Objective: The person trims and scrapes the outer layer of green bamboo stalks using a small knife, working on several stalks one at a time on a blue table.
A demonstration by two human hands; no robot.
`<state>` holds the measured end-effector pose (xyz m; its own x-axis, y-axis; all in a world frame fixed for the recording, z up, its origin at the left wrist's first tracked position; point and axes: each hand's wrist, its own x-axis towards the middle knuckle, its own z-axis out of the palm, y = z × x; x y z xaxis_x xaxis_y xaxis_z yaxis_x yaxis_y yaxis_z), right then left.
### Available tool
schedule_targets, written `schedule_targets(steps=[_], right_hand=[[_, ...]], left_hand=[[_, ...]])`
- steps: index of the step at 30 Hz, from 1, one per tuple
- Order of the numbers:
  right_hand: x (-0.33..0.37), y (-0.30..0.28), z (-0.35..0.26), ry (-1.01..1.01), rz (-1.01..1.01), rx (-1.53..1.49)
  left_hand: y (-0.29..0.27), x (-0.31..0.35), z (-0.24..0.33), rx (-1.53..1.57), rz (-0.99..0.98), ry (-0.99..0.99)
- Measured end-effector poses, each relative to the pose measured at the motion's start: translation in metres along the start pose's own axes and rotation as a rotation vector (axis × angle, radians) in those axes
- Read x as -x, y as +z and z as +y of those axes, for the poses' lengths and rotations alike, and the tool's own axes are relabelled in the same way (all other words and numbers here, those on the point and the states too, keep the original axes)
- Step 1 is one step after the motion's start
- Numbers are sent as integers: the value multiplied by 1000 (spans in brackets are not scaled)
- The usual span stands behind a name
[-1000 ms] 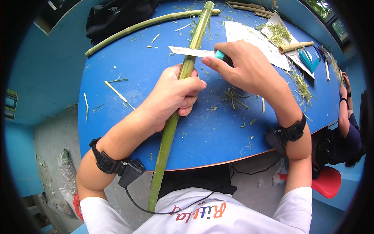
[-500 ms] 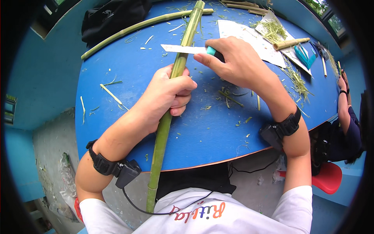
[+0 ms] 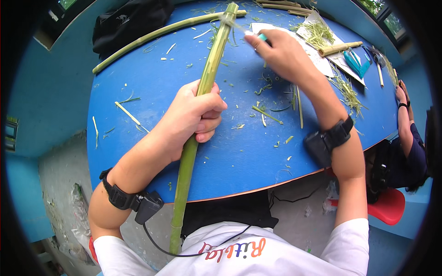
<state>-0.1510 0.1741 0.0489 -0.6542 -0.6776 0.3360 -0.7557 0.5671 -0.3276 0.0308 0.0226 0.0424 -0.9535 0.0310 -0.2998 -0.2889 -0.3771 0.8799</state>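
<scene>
A long green bamboo pole (image 3: 189, 158) slants from my lap up over the blue table, its upper part scraped pale. My left hand (image 3: 200, 112) is wrapped round its middle. In my right hand (image 3: 283, 53) is a knife (image 3: 262, 37) with a teal and dark handle. The blade is smeared by motion and lies at the pole's far end, just below the tip; whether it touches the bamboo there I cannot tell. Thin green shavings (image 3: 264, 87) lie on the table beside the pole.
Another bamboo pole (image 3: 152, 37) curves across the far left beside a black bag (image 3: 131, 25). White paper sheets (image 3: 317, 62), a short bamboo piece (image 3: 340, 48) and a teal tool (image 3: 357, 64) lie at the right. Another person's hands (image 3: 402, 94) work at the far right edge.
My right hand has moved the knife away from me, up the pole toward its far tip. My left hand keeps its grip, and the pole has shifted slightly left and nearer.
</scene>
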Motion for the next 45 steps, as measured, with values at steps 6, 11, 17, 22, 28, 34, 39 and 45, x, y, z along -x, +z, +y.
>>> schedule_targets(steps=[6, 11, 17, 22, 28, 34, 39, 45], right_hand=[[-1, 2, 12, -19, 37, -99], [5, 2, 0, -34, -23, -120], [17, -10, -40, -30, -226, -89], [24, -11, -60, -116, -311, -113], [24, -11, -57, -109, -321, -112], [23, -9, -50, -163, -258, -70], [24, -5, -45, -201, -190, -96], [22, -7, -45, -212, -180, -76]], left_hand=[[-3, 0, 1, -50, 6, -2], [-4, 0, 3, -27, 18, 3], [-6, 2, 4, -8, 0, -7], [-12, 2, 4, -12, -35, -6], [-7, 2, 5, -8, -12, -18], [-7, -1, 3, 2, -19, -7], [-6, -2, 2, -3, -17, 1], [-6, -2, 3, 9, -12, -4]])
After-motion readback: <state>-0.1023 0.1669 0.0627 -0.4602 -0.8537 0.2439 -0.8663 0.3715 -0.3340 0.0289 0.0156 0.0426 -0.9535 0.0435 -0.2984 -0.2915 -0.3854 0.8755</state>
